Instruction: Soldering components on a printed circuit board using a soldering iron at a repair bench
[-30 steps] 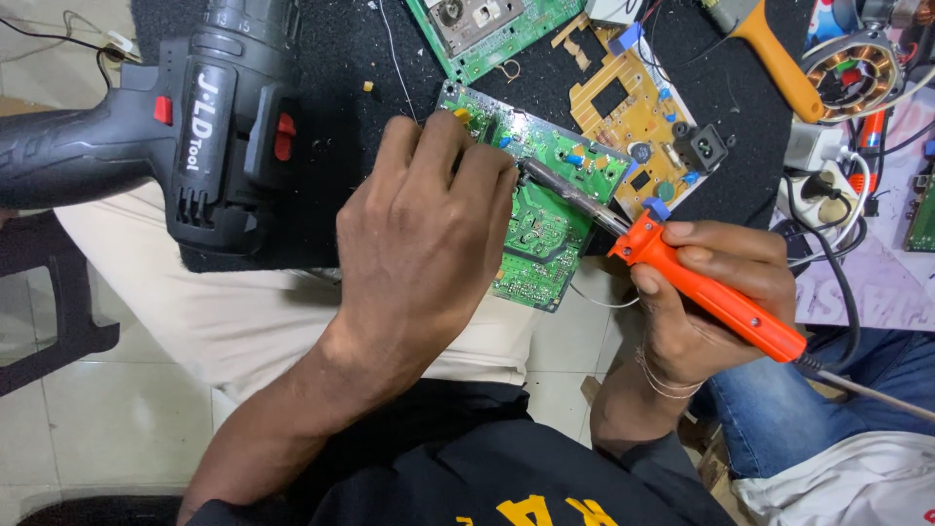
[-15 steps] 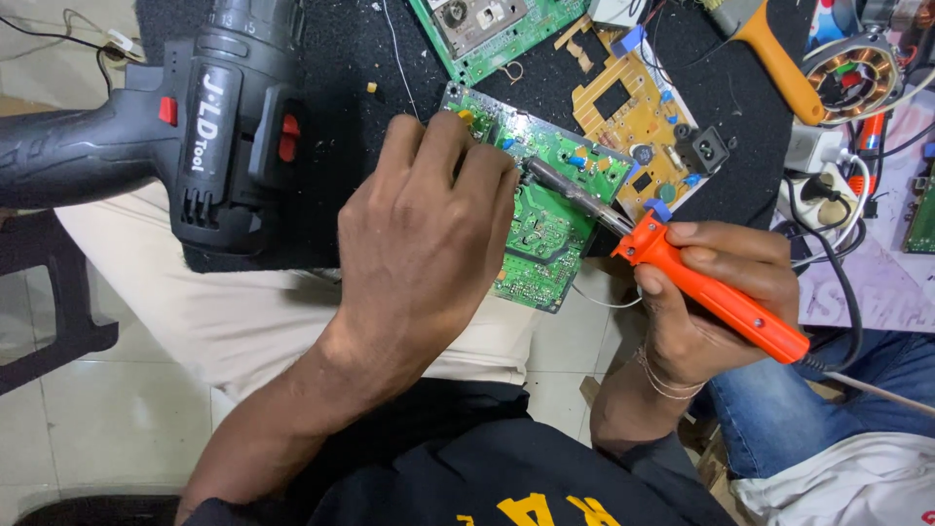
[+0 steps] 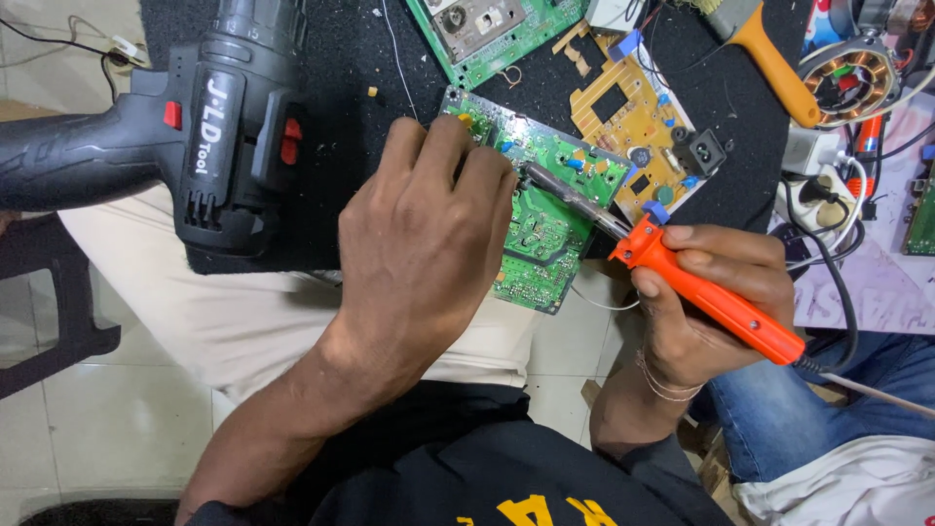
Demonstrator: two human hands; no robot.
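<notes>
Orange-handled soldering iron [image 3: 716, 300] gripped in right hand [image 3: 716, 297], fingers wrapped round the handle, metal tip angled up-left onto green circuit board [image 3: 545, 209]. Left hand [image 3: 424, 248] lies palm-down on that board, fingers curled over its upper edge, pinning it to black surface [image 3: 360, 136]. Grey cordless drill [image 3: 185, 146] lies left of left hand. Yellow circuit board [image 3: 633, 117] sits just above right hand; second green board [image 3: 492, 29] beyond both hands. Orange brush handle [image 3: 774, 68] further up-right.
</notes>
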